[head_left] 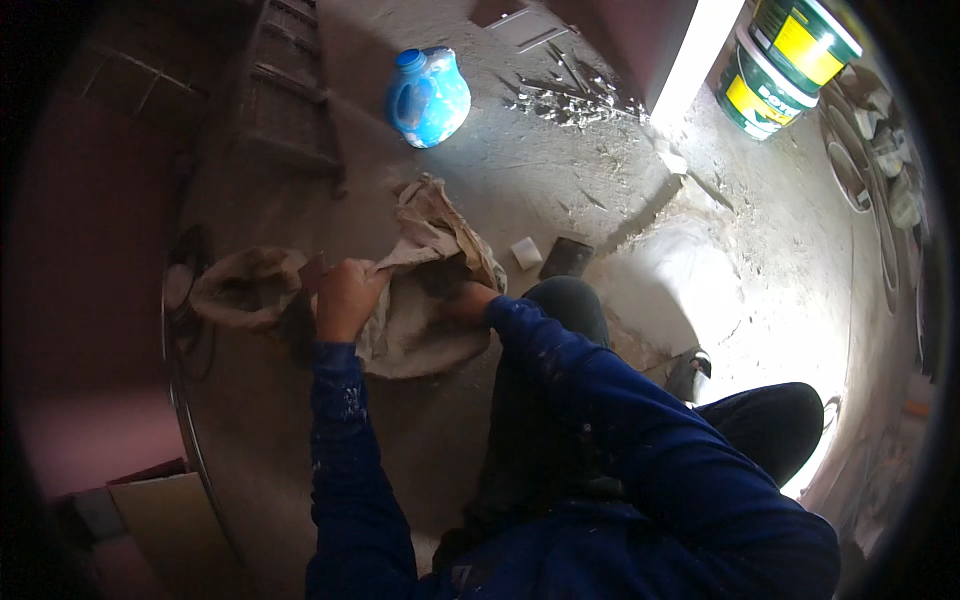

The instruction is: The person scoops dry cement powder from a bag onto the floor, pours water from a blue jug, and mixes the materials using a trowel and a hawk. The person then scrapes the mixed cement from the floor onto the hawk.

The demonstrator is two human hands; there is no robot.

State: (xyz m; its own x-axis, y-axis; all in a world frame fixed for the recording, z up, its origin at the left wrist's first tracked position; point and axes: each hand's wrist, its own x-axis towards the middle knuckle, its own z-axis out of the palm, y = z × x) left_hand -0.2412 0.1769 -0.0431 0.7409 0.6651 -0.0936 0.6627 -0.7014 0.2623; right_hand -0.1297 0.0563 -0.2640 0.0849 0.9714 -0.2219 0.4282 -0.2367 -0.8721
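Observation:
A crumpled brown paper sack (425,335) lies with its mouth open on the floor before me. My left hand (348,300) is closed on the left edge of the sack's mouth, holding it up. A small reddish-brown flat piece (313,272) shows beside that hand; whether I grip it too is unclear. My right hand (466,303) reaches into the sack, its fingers hidden in the dark opening. To the left of my left hand stands a second open container, a round-mouthed brown sack (245,288), with a shadowed inside.
A blue jug (430,97) stands ahead. Rubble (580,100) lies beyond it. Stacked green buckets (775,85) are at the far right. A white block (525,253) and a dark block (567,257) sit near my knee. A ladder-like frame (290,90) lies at left; a whitish sheet (670,275) at right.

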